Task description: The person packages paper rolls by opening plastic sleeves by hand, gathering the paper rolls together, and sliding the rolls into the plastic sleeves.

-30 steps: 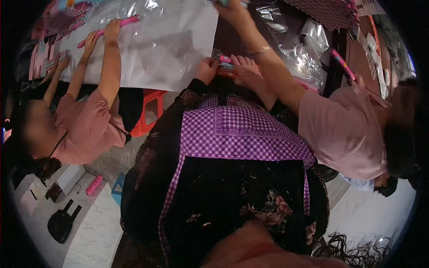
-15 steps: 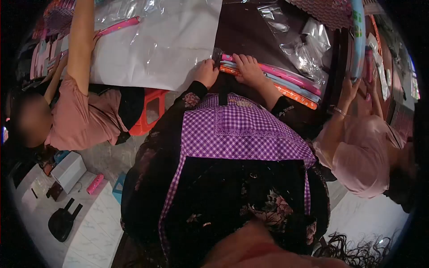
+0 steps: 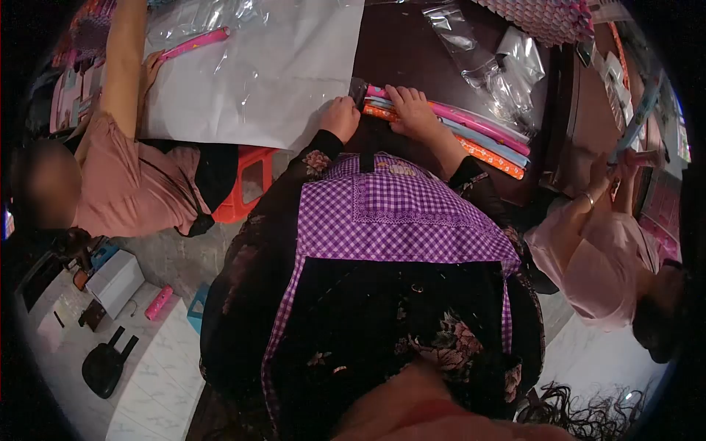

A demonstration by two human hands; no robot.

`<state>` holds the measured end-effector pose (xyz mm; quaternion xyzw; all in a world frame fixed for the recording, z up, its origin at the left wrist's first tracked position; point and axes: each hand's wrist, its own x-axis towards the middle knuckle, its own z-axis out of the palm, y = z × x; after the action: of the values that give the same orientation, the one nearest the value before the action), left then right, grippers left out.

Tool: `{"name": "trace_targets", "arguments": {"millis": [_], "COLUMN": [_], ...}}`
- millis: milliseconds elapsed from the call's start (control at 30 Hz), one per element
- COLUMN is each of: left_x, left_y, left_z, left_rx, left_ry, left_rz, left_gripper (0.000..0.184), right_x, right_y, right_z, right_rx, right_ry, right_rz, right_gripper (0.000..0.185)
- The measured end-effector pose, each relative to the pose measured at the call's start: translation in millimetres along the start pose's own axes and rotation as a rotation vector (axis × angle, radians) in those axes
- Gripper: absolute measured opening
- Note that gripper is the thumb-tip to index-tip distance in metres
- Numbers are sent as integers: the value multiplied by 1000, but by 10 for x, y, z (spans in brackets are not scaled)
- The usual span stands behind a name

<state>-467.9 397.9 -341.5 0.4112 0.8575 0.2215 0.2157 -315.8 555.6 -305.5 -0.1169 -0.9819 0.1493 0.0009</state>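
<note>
Several rolls of patterned wrapping paper, pink (image 3: 482, 126), light blue (image 3: 507, 151) and orange (image 3: 485, 156), lie side by side at the near table edge. My right hand (image 3: 413, 112) lies over their left part, fingers curled round the bundle. By the left ends of the rolls, my left hand (image 3: 340, 120) is closed, its knuckles up. A bit of clear film (image 3: 357, 90) shows just beyond its fingers; what they pinch is hidden.
A white sheet (image 3: 287, 73) covers the table's left side. Clear plastic bags (image 3: 507, 88) lie beyond the rolls. A co-worker at left touches a pink roll (image 3: 195, 42). Another at right holds a blue roll (image 3: 638, 121). A red stool (image 3: 250, 184) stands below.
The co-worker at right has swung the blue roll away to the right and tilted it. The left co-worker's arm has shifted slightly left. My hands have barely moved.
</note>
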Motion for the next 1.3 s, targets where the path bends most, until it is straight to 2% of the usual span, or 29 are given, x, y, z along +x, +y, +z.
{"name": "trace_targets", "arguments": {"millis": [233,333,400,533,733,900,1000,1233,1300], "left_x": [58,62,43,5,-13,-18,-63,-89,-73], "left_y": [-109,-154,-149,-136,-153,-227,-151,153,209], "left_z": [82,128,89,89,117,152,90,-190,-212], "left_rx": [-125,-158,-129,-137,-146,-320,-240,-102,-83], "left_ry": [-13,55,-53,-29,-33,-111,-19,-33,-99], "left_rz": [-12,61,37,6,103,109,141,109,108], "left_gripper": [15,15,19,17,15,15,15,16,18], "right_x": [-32,-24,-15,25,24,28,22,26,24], "right_y": [-110,-163,-150,-100,-64,-50,-65,-91,-101], "right_z": [-132,-159,-119,-42,58,141,141,136,132], "right_rx": [58,70,55,22,-9,-60,-86,-101,-92], "right_ry": [3,-24,-7,-56,8,42,52,35,33], "right_rz": [-65,-81,-83,-29,-10,-16,-21,-20,-21], "right_gripper": [89,87,86,83,80,81,82,85,85]}}
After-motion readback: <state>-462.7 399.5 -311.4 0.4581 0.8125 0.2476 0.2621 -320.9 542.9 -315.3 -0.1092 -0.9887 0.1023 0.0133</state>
